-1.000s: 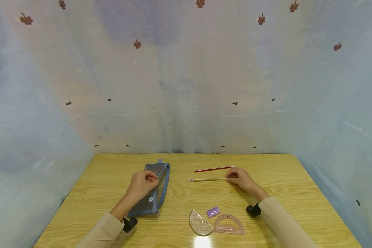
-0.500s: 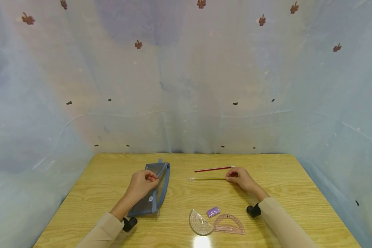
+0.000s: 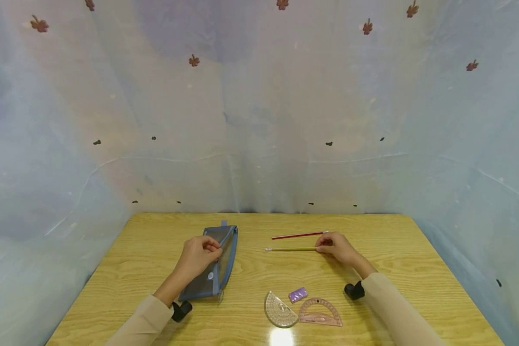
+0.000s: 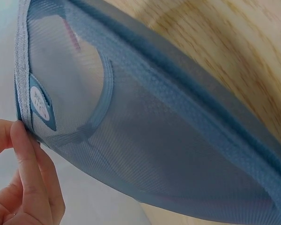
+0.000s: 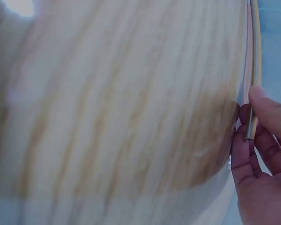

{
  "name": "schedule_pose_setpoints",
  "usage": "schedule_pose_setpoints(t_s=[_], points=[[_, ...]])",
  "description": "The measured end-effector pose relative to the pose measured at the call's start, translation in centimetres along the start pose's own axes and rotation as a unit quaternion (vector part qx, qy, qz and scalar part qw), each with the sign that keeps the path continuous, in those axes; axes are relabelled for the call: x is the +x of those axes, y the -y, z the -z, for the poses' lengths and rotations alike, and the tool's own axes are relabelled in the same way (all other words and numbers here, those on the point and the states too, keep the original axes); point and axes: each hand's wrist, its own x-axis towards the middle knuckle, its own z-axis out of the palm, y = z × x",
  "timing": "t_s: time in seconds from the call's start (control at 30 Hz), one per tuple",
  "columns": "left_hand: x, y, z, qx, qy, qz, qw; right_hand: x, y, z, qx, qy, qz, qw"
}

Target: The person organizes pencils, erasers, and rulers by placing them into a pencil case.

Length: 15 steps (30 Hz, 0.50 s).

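My left hand (image 3: 197, 254) pinches the edge of a blue-grey mesh pencil case (image 3: 199, 284) lying at the left of the table. In the left wrist view, thumb and fingertips grip the rim of the case (image 4: 150, 126) beside a round white label (image 4: 38, 103), and its mouth gapes. Over on the right, my right hand (image 3: 339, 250) holds a yellow pencil (image 3: 290, 249) by its right end, its eraser end pointing left. The right wrist view has this pencil (image 5: 256, 61) between thumb and fingers. Behind it lies a red pencil (image 3: 297, 235), roughly parallel.
Near the front of the wooden table (image 3: 155, 250) lie a clear protractor (image 3: 280, 312), a purple eraser (image 3: 298, 294) and a pink protractor (image 3: 320, 317). A pale patterned curtain (image 3: 259, 120) surrounds the table's back and sides.
Hardly anything differs. The yellow pencil and right hand shift very slightly to the right; the left hand stays on the pencil case.
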Motion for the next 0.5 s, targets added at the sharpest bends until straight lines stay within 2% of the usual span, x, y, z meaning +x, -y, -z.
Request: schedule_pose_setpoints(t_s=[0.5], points=[[-0.01, 0.10, 0.13, 0.000, -0.003, -0.002, 1.0000, -0.17, 0.15, 0.23, 0.010, 0.006, 0.004, 1.000]])
